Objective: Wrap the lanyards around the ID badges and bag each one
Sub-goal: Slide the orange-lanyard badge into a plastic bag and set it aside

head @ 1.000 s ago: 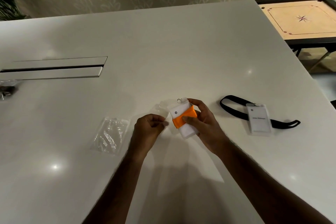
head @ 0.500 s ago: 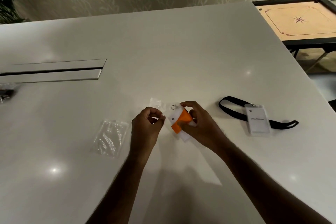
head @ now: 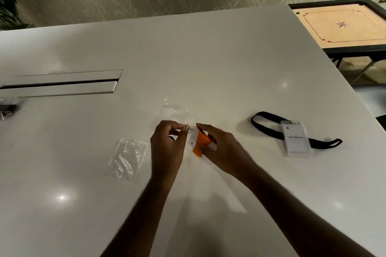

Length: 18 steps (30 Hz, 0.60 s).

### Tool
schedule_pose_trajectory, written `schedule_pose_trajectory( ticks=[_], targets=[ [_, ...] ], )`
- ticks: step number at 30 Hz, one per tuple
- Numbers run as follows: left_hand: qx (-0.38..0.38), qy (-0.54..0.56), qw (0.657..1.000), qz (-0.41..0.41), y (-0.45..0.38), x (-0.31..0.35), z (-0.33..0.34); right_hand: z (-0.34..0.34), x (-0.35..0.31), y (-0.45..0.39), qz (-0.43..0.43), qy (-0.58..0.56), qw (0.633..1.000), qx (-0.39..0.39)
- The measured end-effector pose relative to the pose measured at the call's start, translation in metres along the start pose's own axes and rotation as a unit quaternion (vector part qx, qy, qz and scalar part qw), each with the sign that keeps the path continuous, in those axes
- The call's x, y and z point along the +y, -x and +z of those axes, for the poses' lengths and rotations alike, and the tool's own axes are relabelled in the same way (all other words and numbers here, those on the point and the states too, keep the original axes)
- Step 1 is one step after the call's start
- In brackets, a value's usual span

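My right hand [head: 223, 148] grips a white ID badge with an orange lanyard wound round it [head: 199, 145], tilted with its top end toward my left hand. My left hand [head: 167, 144] pinches the edge of a clear plastic bag [head: 175, 112] that spreads away from me over the white table [head: 208, 58]; the bag is faint against the table. A second white badge [head: 295, 139] lies flat to the right on its unwound black lanyard [head: 265, 120]. Another clear bag [head: 127, 158] lies left of my hands.
A long cable slot with flaps [head: 62, 84] runs across the table's left side. Some dark small items in plastic [head: 8, 106] sit at the far left edge. A carrom board [head: 342, 25] stands beyond the table's right corner.
My hands have drawn closer together; the wrapped badge turned so its top points at the bag's edge held by my left hand. The clear bag now stretches out beyond my fingers.
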<state>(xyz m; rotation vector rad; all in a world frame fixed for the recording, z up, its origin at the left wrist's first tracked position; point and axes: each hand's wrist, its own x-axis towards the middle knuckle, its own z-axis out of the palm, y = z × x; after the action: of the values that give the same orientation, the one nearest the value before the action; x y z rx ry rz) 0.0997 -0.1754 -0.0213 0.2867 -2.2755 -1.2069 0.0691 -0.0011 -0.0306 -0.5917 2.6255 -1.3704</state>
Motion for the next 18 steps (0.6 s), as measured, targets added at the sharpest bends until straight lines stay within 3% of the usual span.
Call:
schedule_pose_trajectory(
  ticks=[3, 10, 18],
  targets=[
    [0.003, 0.009, 1.000, -0.005, -0.003, 0.004, 0.000, 0.001, -0.002, 0.000, -0.042, 0.002, 0.999, 0.000],
    [-0.016, -0.002, 1.000, -0.004, -0.007, 0.003, -0.003, -0.009, -0.009, -0.003, -0.021, -0.024, 0.999, -0.031],
    [-0.031, 0.014, 0.998, -0.056, -0.011, 0.004, -0.006, -0.030, -0.010, -0.005, -0.033, -0.095, 0.990, -0.095]
  ],
)
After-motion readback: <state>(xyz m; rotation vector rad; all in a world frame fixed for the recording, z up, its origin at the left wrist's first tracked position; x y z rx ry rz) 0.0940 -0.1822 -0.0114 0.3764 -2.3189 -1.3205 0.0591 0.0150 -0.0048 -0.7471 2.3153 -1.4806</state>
